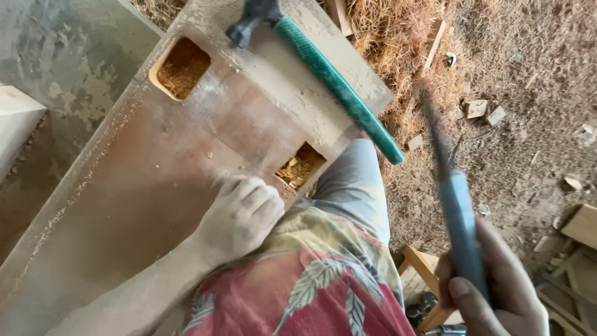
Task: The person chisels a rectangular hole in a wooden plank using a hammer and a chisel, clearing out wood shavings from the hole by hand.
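Fingers of the left hand (239, 214) curl into a loose fist, knuckles pressed on the broad reddish-brown wooden plank (143, 180), just beside the nearer rectangular mortise hole (300, 167); nothing shows inside the fist. Right hand (494, 292): fingers and thumb closed around the blue-grey handle of a long dark-bladed tool (451, 186), probably a chisel or file; motion blur smears blade and tip, so its type stays uncertain.

Hidden or cut off: right hand clipped by the lower frame edge; left forearm dusted with sawdust; plank runs out of frame at lower left; head of the green-handled steel hammer (323, 68) partly cropped at the top edge.

Positions: hammer lies diagonally across the plank's pale far end, handle overhanging the right edge. Second mortise hole (182, 67), filled with sawdust, sits near the plank's left edge. Grey trouser leg (354, 186) and red leaf-patterned shirt (305, 286) lie between plank and tool.

Open room: bare plank surface left of the fist; dirt floor with scattered wood offcuts (479, 111) to the right.
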